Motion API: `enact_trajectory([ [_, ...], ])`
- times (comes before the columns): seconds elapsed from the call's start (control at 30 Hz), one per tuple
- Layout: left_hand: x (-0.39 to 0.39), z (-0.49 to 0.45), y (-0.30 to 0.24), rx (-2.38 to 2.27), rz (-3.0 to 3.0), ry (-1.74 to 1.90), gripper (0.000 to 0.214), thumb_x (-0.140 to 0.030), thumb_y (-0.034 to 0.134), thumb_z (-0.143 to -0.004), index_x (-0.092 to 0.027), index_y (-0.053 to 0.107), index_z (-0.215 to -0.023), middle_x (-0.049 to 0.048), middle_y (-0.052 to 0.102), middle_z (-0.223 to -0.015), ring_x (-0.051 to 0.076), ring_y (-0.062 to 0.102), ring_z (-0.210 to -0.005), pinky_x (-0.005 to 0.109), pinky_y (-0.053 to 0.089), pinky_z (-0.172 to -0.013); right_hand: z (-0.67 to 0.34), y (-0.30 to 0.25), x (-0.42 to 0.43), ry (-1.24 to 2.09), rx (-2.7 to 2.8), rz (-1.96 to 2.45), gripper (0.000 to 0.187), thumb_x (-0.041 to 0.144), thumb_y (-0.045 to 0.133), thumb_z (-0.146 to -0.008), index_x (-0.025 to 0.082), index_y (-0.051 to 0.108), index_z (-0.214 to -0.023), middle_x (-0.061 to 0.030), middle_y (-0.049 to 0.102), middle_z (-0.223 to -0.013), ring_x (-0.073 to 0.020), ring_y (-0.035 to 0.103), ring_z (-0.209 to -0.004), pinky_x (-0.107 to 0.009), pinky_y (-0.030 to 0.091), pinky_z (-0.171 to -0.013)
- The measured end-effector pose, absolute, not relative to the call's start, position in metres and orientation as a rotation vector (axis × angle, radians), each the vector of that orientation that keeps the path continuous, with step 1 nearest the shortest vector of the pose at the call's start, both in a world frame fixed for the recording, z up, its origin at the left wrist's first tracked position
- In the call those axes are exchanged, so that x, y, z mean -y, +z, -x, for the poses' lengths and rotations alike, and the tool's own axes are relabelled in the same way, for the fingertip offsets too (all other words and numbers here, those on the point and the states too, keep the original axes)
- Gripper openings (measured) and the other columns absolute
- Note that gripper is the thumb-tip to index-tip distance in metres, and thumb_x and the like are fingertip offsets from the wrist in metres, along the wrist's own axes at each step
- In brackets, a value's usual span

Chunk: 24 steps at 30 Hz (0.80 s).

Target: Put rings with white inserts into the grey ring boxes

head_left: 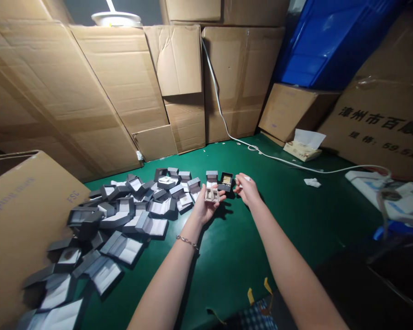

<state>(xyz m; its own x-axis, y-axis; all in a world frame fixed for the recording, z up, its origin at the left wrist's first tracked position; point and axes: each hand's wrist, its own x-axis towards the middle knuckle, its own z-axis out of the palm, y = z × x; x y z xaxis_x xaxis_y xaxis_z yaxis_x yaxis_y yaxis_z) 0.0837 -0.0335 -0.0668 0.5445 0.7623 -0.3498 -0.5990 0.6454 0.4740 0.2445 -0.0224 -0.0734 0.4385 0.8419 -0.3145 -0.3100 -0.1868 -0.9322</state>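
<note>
My left hand (206, 208) holds a small pale box insert (212, 195) with hollows in it, tilted up on the palm and fingers. To its right, the fingers of my right hand (248, 190) are closed around a small white piece (242, 182), mostly hidden, so its kind is unclear. Just beyond the hands stand an open grey jewelry box (212, 177) with a pale lining and an open black box (226, 180) with a gold-coloured inside. Left of my left hand lies a heap of open grey jewelry boxes (124, 215).
Cardboard boxes (242, 82) wall the back of the green table (220, 266). A white cable (282, 159) runs along it to the right. A tissue pack (303, 150), a crumpled tissue (312, 183) and a white device (371, 192) lie right. A large carton (24, 215) stands left.
</note>
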Motion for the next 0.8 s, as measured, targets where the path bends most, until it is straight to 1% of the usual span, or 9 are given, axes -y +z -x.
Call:
enact_trajectory([
  [0.1, 0.035, -0.083, -0.069, -0.61, -0.39, 0.796, 0.056, -0.047, 0.005, -0.111, -0.007, 0.034, -0.137, 0.016, 0.052, -0.092, 0.02, 0.056, -0.053, 0.014, 0.034, -0.026, -0.245, -0.077, 0.015, 1.164, 0.655, 1.552, 0.056, 0.03, 0.053, -0.075, 0.01, 0.045, -0.127, 0.0024, 0.041, -0.058, 0.0011, 0.033, -0.042, -0.011, 0.032, -0.045],
  [0.17, 0.035, -0.081, -0.072, -0.607, -0.402, 0.807, 0.057, -0.048, 0.003, -0.11, -0.008, 0.035, -0.136, 0.0151, 0.052, -0.09, 0.019, 0.054, -0.05, 0.014, 0.032, -0.025, -0.245, -0.078, 0.011, 1.117, 0.745, 1.677, 0.052, 0.028, 0.055, -0.072, 0.008, 0.052, -0.119, 0.0007, 0.044, -0.057, 0.0004, 0.034, -0.042, -0.01, 0.029, -0.044],
  [0.27, 0.034, -0.08, -0.075, -0.611, -0.372, 0.847, 0.054, -0.044, 0.005, -0.11, -0.007, 0.036, -0.134, 0.0152, 0.052, -0.089, 0.018, 0.052, -0.048, 0.014, 0.031, -0.026, -0.245, -0.078, 0.008, 1.025, 0.88, 1.841, 0.044, 0.029, 0.058, -0.068, 0.007, 0.06, -0.105, -0.0022, 0.051, -0.063, -0.0009, 0.035, -0.041, -0.012, 0.026, -0.043],
  [0.33, 0.033, -0.08, -0.076, -0.611, -0.356, 0.869, 0.052, -0.04, 0.006, -0.108, -0.006, 0.036, -0.134, 0.0155, 0.052, -0.088, 0.017, 0.05, -0.046, 0.014, 0.029, -0.026, -0.246, -0.077, 0.006, 0.98, 0.971, 1.914, 0.039, 0.032, 0.058, -0.067, 0.006, 0.063, -0.095, -0.0034, 0.052, -0.064, -0.0014, 0.034, -0.041, -0.013, 0.024, -0.043],
  [0.4, 0.033, -0.08, -0.077, -0.608, -0.358, 0.881, 0.051, -0.037, 0.007, -0.105, -0.006, 0.036, -0.135, 0.0153, 0.051, -0.087, 0.017, 0.05, -0.045, 0.014, 0.028, -0.026, -0.246, -0.078, 0.005, 0.933, 1.048, 1.963, 0.035, 0.033, 0.058, -0.066, 0.004, 0.063, -0.085, -0.0038, 0.051, -0.06, -0.001, 0.032, -0.041, -0.012, 0.02, -0.044],
  [0.5, 0.035, -0.079, -0.078, -0.578, -0.381, 0.906, 0.05, -0.033, 0.01, -0.1, -0.008, 0.037, -0.134, 0.0137, 0.05, -0.086, 0.018, 0.048, -0.045, 0.016, 0.027, -0.026, -0.247, -0.08, 0.004, 0.847, 1.121, 1.991, 0.027, 0.028, 0.056, -0.065, 0.003, 0.062, -0.075, -0.0036, 0.048, -0.058, 0.001, 0.029, -0.044, -0.012, 0.016, -0.047],
  [0.57, 0.035, -0.077, -0.079, -0.542, -0.386, 0.923, 0.049, -0.032, 0.012, -0.097, -0.009, 0.038, -0.132, 0.0122, 0.049, -0.085, 0.017, 0.044, -0.043, 0.016, 0.026, -0.027, -0.248, -0.08, 0.006, 0.794, 1.138, 1.981, 0.025, 0.025, 0.053, -0.065, 0.004, 0.062, -0.074, -0.0033, 0.051, -0.062, 0.0017, 0.031, -0.049, -0.011, 0.017, -0.05],
  [0.7, 0.034, -0.075, -0.079, -0.47, -0.344, 0.954, 0.046, -0.034, 0.014, -0.094, -0.011, 0.04, -0.124, 0.0105, 0.048, -0.085, 0.017, 0.042, -0.044, 0.018, 0.03, -0.029, -0.248, -0.075, 0.014, 0.644, 1.102, 1.911, 0.03, 0.027, 0.051, -0.068, 0.01, 0.064, -0.089, -0.0012, 0.056, -0.08, 0.0016, 0.039, -0.063, -0.007, 0.023, -0.06],
  [0.8, 0.032, -0.076, -0.081, -0.439, -0.325, 0.95, 0.04, -0.033, 0.017, -0.094, -0.012, 0.041, -0.117, 0.0101, 0.047, -0.084, 0.016, 0.04, -0.044, 0.019, 0.032, -0.032, -0.246, -0.068, 0.023, 0.536, 1.058, 1.85, 0.033, 0.03, 0.049, -0.07, 0.012, 0.063, -0.095, -0.0004, 0.056, -0.085, 0.0013, 0.043, -0.069, -0.007, 0.027, -0.065],
])
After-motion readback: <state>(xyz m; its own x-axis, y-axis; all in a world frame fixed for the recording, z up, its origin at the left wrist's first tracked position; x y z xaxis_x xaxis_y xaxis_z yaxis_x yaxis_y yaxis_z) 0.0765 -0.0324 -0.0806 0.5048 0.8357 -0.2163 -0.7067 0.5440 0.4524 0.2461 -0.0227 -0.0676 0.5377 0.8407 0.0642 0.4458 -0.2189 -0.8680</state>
